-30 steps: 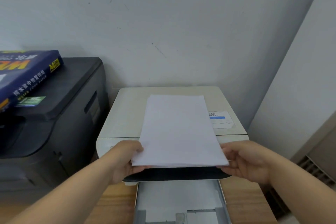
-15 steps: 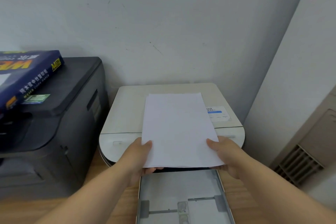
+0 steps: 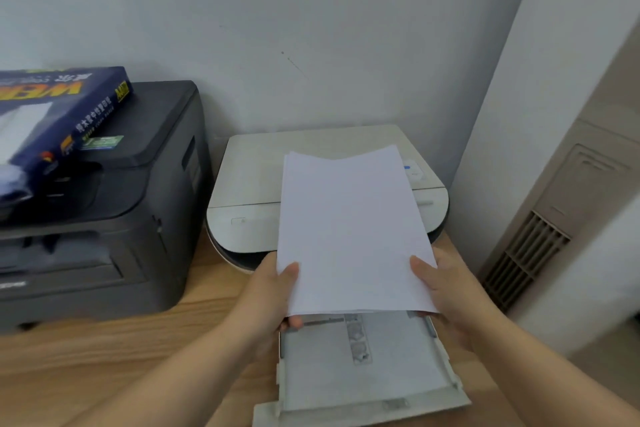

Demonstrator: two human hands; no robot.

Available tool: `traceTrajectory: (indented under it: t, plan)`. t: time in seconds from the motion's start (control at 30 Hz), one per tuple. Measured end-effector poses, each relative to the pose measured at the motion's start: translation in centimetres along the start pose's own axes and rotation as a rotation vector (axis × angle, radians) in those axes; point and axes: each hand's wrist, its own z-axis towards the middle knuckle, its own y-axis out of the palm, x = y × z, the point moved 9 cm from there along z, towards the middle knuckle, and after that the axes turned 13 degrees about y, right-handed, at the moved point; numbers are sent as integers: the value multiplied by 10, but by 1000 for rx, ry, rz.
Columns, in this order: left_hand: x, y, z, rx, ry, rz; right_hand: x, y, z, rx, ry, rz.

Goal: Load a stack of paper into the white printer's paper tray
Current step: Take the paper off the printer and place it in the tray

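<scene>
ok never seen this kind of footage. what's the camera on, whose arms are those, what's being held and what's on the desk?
There is no robot here. One wide-angle camera sits on a person's head, looking forward and down at their own bare arms. The left hand and right hand each have a grip on a side edge of a stack of paper, held above the white printer and its pulled-out paper tray. On the wooden desk a black printer stands beside it, with a blue ream of paper on top.
</scene>
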Motion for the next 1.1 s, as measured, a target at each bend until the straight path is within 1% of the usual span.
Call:
traceTrajectory:
  t: [0.07,0.13,0.23,0.3,0.37,0.43,0.5,0.57,0.67,0.83,0.93,1.03,1.1]
  plan:
    - [-2,4,-19,-33,15,-9,14,-2,-15,-1,-10,11]
    - [-9,7,-38,-39,-6,-33,30,-6,-28,-10,-10,39]
    - [-28,2,-65,35,-55,-101,58,-12,-43,-28,10,86]
    - [-46,-11,-75,103,-14,-27,80,-19,-49,-19,32,119]
    - [-61,-26,-82,119,89,191,99,-22,-57,-39,50,189]
    - [-81,-36,-91,91,106,513,113,-24,-66,-52,62,240]
    - [-106,-41,-98,55,67,744,125,-26,-74,-36,67,231]
    - [-126,-41,-106,22,-13,855,138,-28,-82,-27,76,216]
    - [-136,-40,-110,26,-60,886,159,-31,-92,-20,113,205]
    - [-136,-39,-109,48,-50,916,197,-36,-105,-20,214,128]
    - [-136,-39,-110,47,-41,923,202,-36,-118,-43,216,70]
    - [-136,-39,-110,49,-44,927,200,-36,-126,-44,216,79]
    - [-137,-39,-110,49,-43,926,201,-30,-126,-83,245,129]
